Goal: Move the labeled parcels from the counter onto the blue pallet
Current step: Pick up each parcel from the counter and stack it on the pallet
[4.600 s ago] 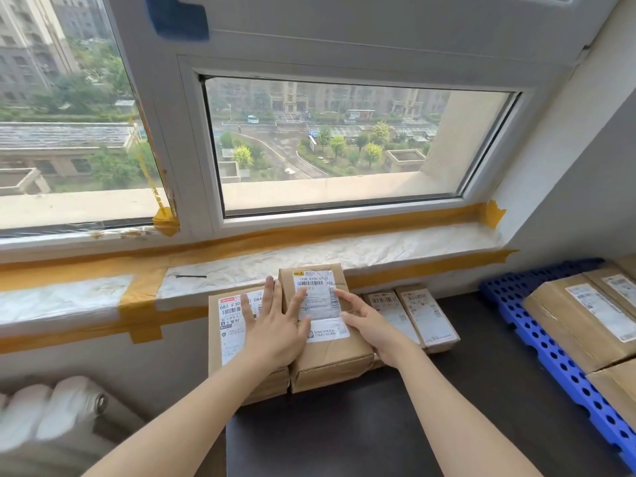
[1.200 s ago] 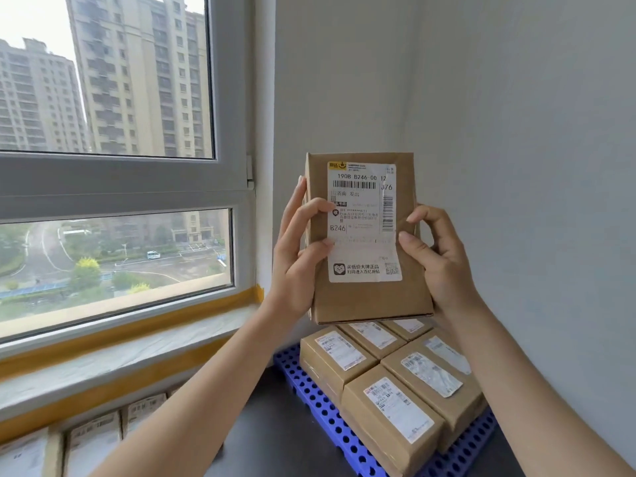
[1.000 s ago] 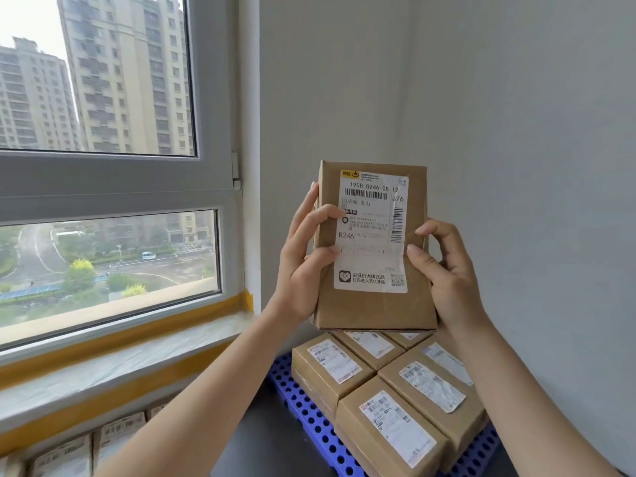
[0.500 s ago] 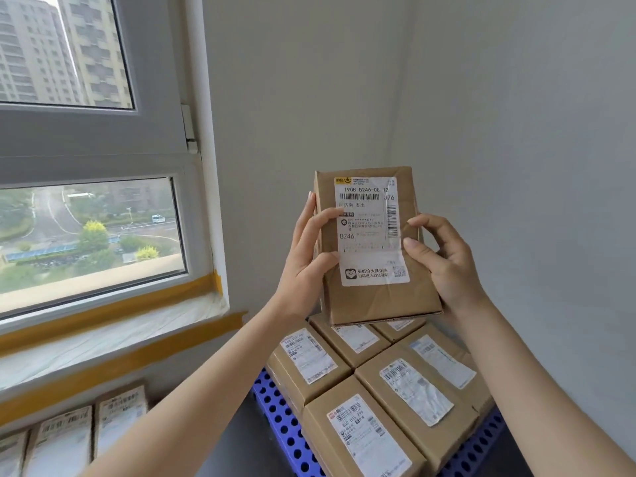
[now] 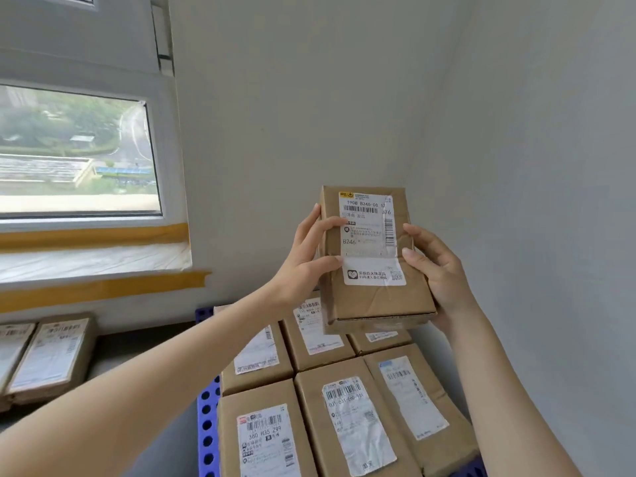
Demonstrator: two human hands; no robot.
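Note:
A brown cardboard parcel (image 5: pixel 378 301) with a white shipping label is held upright in the air, label facing me. My left hand (image 5: pixel 306 263) grips its left edge, thumb over the label. My right hand (image 5: pixel 437 270) grips its right edge, fingers curled on the front. The parcel hangs above the far end of the blue pallet (image 5: pixel 206 418), which carries several labeled brown parcels (image 5: pixel 351 418) laid flat side by side. More labeled parcels (image 5: pixel 51 356) lie on the dark counter (image 5: pixel 144 349) at the left.
Grey walls meet in a corner just behind and right of the pallet. A window with a sill (image 5: pixel 93 259) edged in yellow tape runs along the left wall above the counter.
Both hands have carried the parcel from the counter over to above the pallet and lowered it slightly. My view has swung right and down, so the pallet's parcels fill more of the frame.

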